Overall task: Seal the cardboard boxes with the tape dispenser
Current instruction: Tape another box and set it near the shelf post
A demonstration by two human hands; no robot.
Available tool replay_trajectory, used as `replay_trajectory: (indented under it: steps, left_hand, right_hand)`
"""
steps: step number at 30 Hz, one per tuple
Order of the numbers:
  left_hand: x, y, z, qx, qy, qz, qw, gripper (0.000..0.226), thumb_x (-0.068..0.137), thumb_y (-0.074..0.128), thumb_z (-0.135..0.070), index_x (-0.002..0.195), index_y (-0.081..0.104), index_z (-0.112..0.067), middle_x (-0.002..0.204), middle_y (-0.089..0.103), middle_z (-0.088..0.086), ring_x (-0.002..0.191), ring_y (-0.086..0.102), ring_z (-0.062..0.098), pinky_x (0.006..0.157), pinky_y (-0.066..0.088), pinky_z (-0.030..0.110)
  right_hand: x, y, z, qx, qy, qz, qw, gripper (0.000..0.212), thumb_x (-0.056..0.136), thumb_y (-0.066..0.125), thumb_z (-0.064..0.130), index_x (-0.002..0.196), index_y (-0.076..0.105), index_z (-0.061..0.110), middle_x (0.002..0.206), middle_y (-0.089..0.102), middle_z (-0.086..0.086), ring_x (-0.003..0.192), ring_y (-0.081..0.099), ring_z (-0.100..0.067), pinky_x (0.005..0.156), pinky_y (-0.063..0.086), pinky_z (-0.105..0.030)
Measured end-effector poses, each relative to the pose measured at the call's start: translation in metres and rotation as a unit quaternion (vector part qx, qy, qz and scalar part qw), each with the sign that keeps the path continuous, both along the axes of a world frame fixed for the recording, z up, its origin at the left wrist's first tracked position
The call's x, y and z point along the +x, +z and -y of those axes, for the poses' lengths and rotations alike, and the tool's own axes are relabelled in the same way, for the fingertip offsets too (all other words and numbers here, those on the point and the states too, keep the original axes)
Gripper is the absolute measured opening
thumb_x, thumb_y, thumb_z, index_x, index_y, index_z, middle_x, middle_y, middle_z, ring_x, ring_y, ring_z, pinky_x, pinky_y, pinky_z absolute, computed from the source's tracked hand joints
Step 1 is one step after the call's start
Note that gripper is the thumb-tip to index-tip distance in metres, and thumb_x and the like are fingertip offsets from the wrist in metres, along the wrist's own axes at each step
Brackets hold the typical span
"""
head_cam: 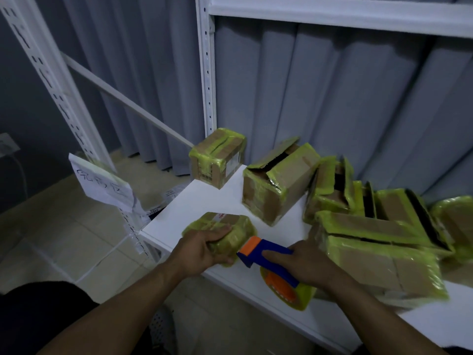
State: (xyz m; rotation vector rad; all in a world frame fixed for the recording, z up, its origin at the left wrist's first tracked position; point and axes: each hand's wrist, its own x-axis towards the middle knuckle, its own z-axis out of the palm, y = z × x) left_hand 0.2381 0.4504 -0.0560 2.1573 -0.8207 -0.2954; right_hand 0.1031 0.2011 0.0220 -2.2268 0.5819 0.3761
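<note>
A small cardboard box (230, 228) wrapped in yellow-green tape sits at the front left of the white shelf (204, 201). My left hand (204, 249) grips its near side, fingers curled over the top. My right hand (307, 265) holds the blue and orange tape dispenser (266, 254) by its handle, index finger along the blue body. The dispenser's orange front end touches the box's right side. Its yellow tape roll (291, 293) hangs below my hand.
A taped box (217, 157) stands at the shelf's back left corner. A box with open flaps (276, 180) sits in the middle. Several more taped boxes (378, 237) crowd the right. A white upright post (207, 73), grey curtain and a paper sign (102, 185) are nearby.
</note>
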Motion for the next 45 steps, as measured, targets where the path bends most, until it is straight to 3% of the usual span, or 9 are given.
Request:
replay_trajectory:
  steps: [4, 9, 13, 17, 27, 33, 37, 40, 45]
  left_hand:
    - [-0.014, 0.016, 0.011, 0.052, -0.016, 0.017, 0.998, 0.055, 0.077, 0.082, -0.042, 0.120, 0.051, -0.056, 0.136, 0.054, -0.012, 0.131, 0.048, 0.013, 0.114, 0.032, 0.033]
    - [-0.028, -0.003, 0.016, 0.115, -0.051, 0.113, 0.986, 0.070, 0.083, 0.074, -0.046, 0.146, 0.047, -0.033, 0.151, 0.046, -0.007, 0.140, 0.040, 0.016, 0.114, 0.026, 0.033]
    - [-0.032, -0.036, 0.017, 0.170, -0.125, 0.214, 0.954, 0.072, 0.083, 0.070, -0.056, 0.146, 0.046, -0.032, 0.149, 0.048, -0.009, 0.138, 0.045, 0.016, 0.116, 0.034, 0.043]
    - [-0.040, -0.054, 0.021, 0.213, -0.148, 0.281, 0.924, 0.079, 0.063, 0.085, -0.057, 0.134, 0.060, -0.031, 0.133, 0.063, -0.012, 0.121, 0.061, 0.015, 0.099, 0.048, 0.045]
    - [-0.044, -0.070, 0.024, 0.243, -0.139, 0.272, 0.921, 0.082, 0.065, 0.086, -0.051, 0.138, 0.056, -0.030, 0.137, 0.061, -0.011, 0.126, 0.058, 0.019, 0.096, 0.049, 0.049]
    - [-0.044, -0.076, 0.024, 0.263, -0.124, 0.245, 0.925, 0.079, 0.080, 0.076, -0.047, 0.149, 0.041, -0.031, 0.151, 0.046, -0.011, 0.142, 0.040, 0.020, 0.112, 0.033, 0.059]
    - [-0.045, -0.078, 0.024, 0.235, -0.103, 0.252, 0.933, 0.080, 0.076, 0.081, -0.045, 0.147, 0.045, -0.032, 0.150, 0.047, -0.011, 0.141, 0.042, 0.019, 0.115, 0.028, 0.059]
    - [-0.043, -0.080, 0.025, 0.199, -0.086, 0.253, 0.943, 0.082, 0.071, 0.086, -0.041, 0.144, 0.049, -0.030, 0.149, 0.048, -0.010, 0.139, 0.044, 0.019, 0.114, 0.014, 0.054]
    - [-0.039, -0.070, 0.023, 0.198, -0.027, 0.270, 0.942, 0.085, 0.071, 0.081, -0.049, 0.146, 0.046, -0.031, 0.150, 0.046, -0.009, 0.143, 0.039, 0.020, 0.118, -0.003, 0.059]
  right_hand:
    - [0.006, -0.014, 0.001, 0.002, 0.016, -0.029, 0.999, 0.059, 0.083, 0.067, 0.069, 0.081, 0.067, 0.011, 0.068, 0.067, 0.000, 0.053, 0.061, -0.009, 0.052, 0.043, -0.019]
    - [0.004, -0.027, 0.004, -0.009, 0.024, -0.067, 0.997, 0.056, 0.084, 0.069, 0.067, 0.068, 0.060, 0.015, 0.059, 0.061, 0.001, 0.047, 0.055, -0.007, 0.049, 0.039, -0.019]
    - [0.002, -0.041, -0.001, -0.023, 0.039, -0.081, 0.996, 0.054, 0.088, 0.067, 0.063, 0.063, 0.054, 0.017, 0.061, 0.055, 0.000, 0.050, 0.052, -0.009, 0.049, 0.037, -0.020]
    - [0.000, -0.053, -0.005, -0.044, 0.077, -0.105, 0.990, 0.049, 0.093, 0.063, 0.059, 0.057, 0.062, 0.026, 0.069, 0.055, 0.000, 0.066, 0.057, -0.015, 0.054, 0.038, -0.022]
    - [0.006, -0.075, -0.014, -0.104, 0.090, -0.137, 0.981, 0.053, 0.091, 0.057, 0.067, 0.082, 0.064, 0.016, 0.072, 0.055, 0.000, 0.060, 0.053, -0.011, 0.054, 0.040, -0.024]
    - [-0.003, -0.070, -0.040, -0.205, 0.115, -0.109, 0.966, 0.054, 0.096, 0.049, 0.067, 0.071, 0.043, 0.019, 0.073, 0.047, 0.004, 0.070, 0.054, -0.017, 0.061, 0.043, -0.029]
    - [-0.001, -0.070, -0.031, -0.194, 0.091, -0.098, 0.972, 0.053, 0.096, 0.049, 0.067, 0.072, 0.046, 0.020, 0.073, 0.047, 0.006, 0.074, 0.054, -0.017, 0.066, 0.043, -0.028]
    - [-0.002, -0.060, -0.012, -0.188, 0.109, -0.134, 0.967, 0.051, 0.097, 0.047, 0.066, 0.085, 0.061, 0.019, 0.074, 0.049, 0.006, 0.064, 0.049, -0.010, 0.055, 0.038, -0.024]
    - [-0.013, -0.047, 0.013, -0.097, 0.015, -0.081, 0.992, 0.056, 0.096, 0.057, 0.060, 0.064, 0.046, 0.016, 0.060, 0.052, -0.003, 0.051, 0.050, -0.013, 0.053, 0.037, -0.026]
